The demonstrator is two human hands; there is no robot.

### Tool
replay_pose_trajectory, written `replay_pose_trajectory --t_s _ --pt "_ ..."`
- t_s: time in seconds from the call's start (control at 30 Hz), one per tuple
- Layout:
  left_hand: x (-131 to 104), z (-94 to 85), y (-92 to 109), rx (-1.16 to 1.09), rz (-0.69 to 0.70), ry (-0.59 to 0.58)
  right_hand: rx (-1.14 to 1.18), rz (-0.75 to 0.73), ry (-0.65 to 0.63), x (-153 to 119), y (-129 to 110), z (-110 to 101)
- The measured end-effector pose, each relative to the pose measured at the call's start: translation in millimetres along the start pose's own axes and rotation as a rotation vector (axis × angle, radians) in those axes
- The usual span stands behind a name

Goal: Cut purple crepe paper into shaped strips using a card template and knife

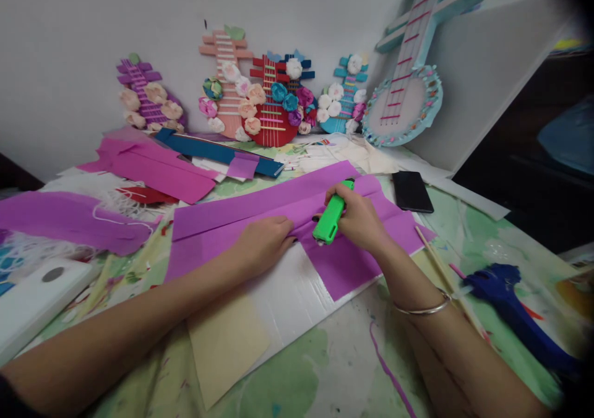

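A green utility knife is in my right hand, its fingers closed around the handle above purple paper. The blade cannot be made out. My left hand bears on the paper with fingers curled at its fold, left of the knife. Beneath the purple paper lies a shiny white board, partly uncovered toward me. A beige sheet pokes out at the board's near left corner.
Decorated paper lutes lean along the back wall. A blue glue gun and a wooden stick lie at right, a black phone-like slab behind them. A white device, pink sheets and a blue strip occupy the left.
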State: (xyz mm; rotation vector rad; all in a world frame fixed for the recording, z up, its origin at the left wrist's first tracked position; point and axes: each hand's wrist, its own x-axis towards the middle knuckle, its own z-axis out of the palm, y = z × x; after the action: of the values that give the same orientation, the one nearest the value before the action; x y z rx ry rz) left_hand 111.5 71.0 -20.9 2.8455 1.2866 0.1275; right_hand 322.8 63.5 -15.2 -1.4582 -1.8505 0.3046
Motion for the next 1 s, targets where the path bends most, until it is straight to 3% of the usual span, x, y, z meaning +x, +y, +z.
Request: replay_pose_trajectory --t_s 0.33,0.5,0.63,0.87,1.0 --pt "1 5.4 -9 -0.073 0.025 0.074 -0.014 0.011 0.021 0 1 0" --pt "2 4.1 -17 -0.098 0.083 0.166 -0.033 0.006 0.013 0 2 1" --pt "4 3.8 -41 -0.138 0.058 0.201 -0.034 0.039 -0.038 -1 2 2" --pt "8 24.1 -100 -0.050 -0.092 0.081 -0.026 0.060 -0.121 -2 1 3" --pt "10 28.4 -116 -0.078 -0.150 0.080 -0.052 0.053 -0.142 -2 1 3"
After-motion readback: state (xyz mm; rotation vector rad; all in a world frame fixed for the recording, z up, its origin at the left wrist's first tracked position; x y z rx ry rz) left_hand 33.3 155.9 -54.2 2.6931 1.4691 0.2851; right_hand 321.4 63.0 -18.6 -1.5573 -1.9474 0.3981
